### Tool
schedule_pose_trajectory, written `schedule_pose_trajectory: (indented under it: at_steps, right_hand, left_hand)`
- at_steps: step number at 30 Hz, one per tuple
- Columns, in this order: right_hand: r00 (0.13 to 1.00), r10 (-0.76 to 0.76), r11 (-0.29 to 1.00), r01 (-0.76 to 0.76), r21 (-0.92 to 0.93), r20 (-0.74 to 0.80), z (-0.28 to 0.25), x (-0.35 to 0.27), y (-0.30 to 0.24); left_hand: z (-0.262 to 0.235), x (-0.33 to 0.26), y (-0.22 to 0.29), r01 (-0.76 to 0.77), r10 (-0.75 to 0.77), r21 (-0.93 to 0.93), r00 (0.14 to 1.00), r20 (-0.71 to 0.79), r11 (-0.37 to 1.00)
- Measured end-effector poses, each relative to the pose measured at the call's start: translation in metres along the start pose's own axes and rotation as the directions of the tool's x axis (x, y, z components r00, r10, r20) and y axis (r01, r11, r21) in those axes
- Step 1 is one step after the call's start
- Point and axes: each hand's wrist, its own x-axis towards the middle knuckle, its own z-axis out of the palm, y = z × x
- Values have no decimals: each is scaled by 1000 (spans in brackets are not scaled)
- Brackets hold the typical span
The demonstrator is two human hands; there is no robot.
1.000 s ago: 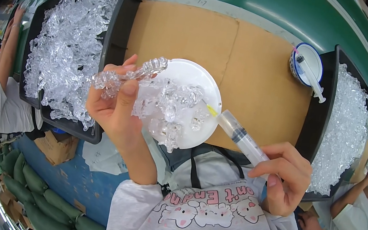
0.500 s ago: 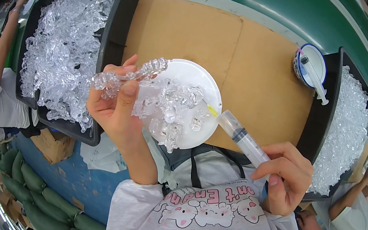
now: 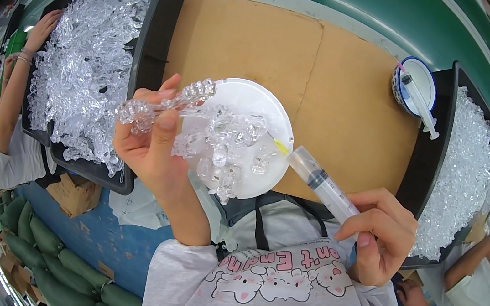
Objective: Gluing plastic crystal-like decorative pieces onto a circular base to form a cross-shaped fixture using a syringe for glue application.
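Between the thumb and fingers of my left hand [image 3: 155,139] is a clear plastic piece [image 3: 193,93] with knobbly, faceted ends, held tilted over the left side of a white round plate [image 3: 280,111]. More clear pieces [image 3: 228,135] lie on or just above the plate; which of them join the held one I cannot tell. My right hand [image 3: 382,233] is closed around a large clear syringe [image 3: 325,187] with a dark plunger seal. Its yellow needle hub [image 3: 282,148] points up and left, and the thin tip reaches the clear pieces near the plate's right side.
A black bin [image 3: 150,44] heaped with clear pieces stands at left. Another black bin [image 3: 443,119] of small clear parts is at right. Beside it, a blue-rimmed bowl [image 3: 397,90] holds a second syringe [image 3: 420,103]. Brown board [image 3: 243,39] covers the table. Co-workers sit on both sides.
My left hand and the clear piece have shifted slightly left and down. The syringe has hardly moved. The co-worker at left has reached an arm to the bin's edge.
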Motion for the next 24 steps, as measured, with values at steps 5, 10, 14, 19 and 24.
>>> schedule_pose_trajectory:
  at_steps: [5, 10, 14, 19, 24]
  right_hand:
    - [1000, -7, 1000, 7, 4, 10, -1, -1, 2]
    - [1000, -14, 1000, 14, 0, 6, -1, -1, 2]
    - [1000, -19, 1000, 19, 8, 6, -1, 0, 1]
    - [1000, -17, 1000, 17, 7, 2, -1, 0, 2]
    - [1000, -22, 1000, 22, 9, 2, -2, 0, 2]
  left_hand:
    - [5, -1, 2, 13, -14, -21, 999, -45, 1000]
    - [1, 1, -2, -61, 61, -4, 998, -21, 998]
    - [1, 1, -3, -63, 64, 10, 997, -43, 998]
    - [3, 1, -2, -53, 53, -13, 998, -21, 998]
    - [5, 0, -3, -61, 60, -18, 997, -56, 998]
